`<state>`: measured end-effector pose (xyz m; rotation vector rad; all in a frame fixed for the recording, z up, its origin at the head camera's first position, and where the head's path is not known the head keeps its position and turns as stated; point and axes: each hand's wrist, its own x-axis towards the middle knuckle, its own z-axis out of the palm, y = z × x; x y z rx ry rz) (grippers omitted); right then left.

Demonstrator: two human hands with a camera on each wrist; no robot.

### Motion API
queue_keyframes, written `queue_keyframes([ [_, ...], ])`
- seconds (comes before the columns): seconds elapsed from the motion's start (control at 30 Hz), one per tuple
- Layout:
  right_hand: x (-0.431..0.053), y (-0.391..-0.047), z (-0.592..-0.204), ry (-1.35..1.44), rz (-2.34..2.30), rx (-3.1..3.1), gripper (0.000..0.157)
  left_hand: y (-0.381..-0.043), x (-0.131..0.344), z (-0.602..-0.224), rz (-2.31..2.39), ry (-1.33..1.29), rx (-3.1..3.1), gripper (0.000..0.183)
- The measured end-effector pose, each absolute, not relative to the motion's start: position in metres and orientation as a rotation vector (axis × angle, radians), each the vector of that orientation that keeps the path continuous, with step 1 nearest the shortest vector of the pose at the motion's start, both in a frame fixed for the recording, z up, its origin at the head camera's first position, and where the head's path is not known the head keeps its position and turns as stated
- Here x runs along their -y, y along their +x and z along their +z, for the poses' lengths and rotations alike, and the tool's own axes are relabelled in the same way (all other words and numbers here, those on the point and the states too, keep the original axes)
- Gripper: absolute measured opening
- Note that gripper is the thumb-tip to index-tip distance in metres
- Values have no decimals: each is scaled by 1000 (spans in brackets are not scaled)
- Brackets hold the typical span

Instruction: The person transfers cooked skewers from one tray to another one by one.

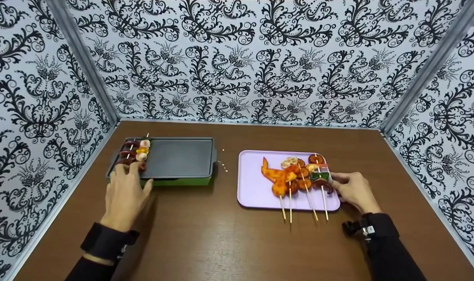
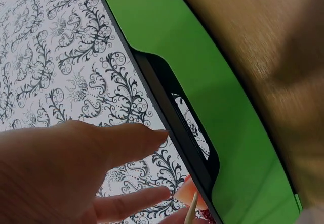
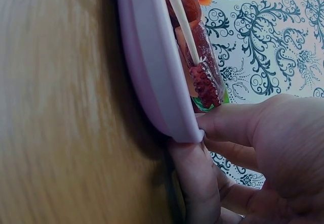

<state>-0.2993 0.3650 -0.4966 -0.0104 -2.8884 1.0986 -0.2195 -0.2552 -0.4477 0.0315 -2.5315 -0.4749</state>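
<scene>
My left hand (image 1: 124, 191) reaches over the near left corner of a dark grill plate (image 1: 178, 156) set in a green base (image 2: 202, 92). Its thumb (image 2: 136, 140) is spread away from the other fingers, which lie by the lower ends of two food skewers (image 1: 142, 150) on the plate. A bare stick (image 2: 191, 209) shows beside those fingers in the left wrist view. At the right, my right hand (image 1: 355, 191) pinches the edge of a lilac tray (image 1: 250, 183), thumb above and fingers underneath. Several skewers (image 1: 305, 183) with food pieces lie on the tray, their sticks overhanging its near edge.
Brown tabletop (image 1: 221, 234) runs between the grill and the tray. A few small white specks (image 1: 223, 166) lie right of the grill. Walls with black-and-white patterned covering (image 1: 237, 70) enclose the back and both sides.
</scene>
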Motion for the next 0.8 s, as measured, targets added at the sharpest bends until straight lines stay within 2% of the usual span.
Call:
queue_keyframes([
  [0.33,-364,-299,-496,-22,1129,2892,37,-215,260,-447,-525,145,2532,45],
  [0.6,-364,-299,-496,-20,1118,2890,37,-212,264,-445,-538,153,2559,18],
  [0.8,-365,-299,-497,18,1058,2878,36,-212,266,-442,-571,182,2593,12],
])
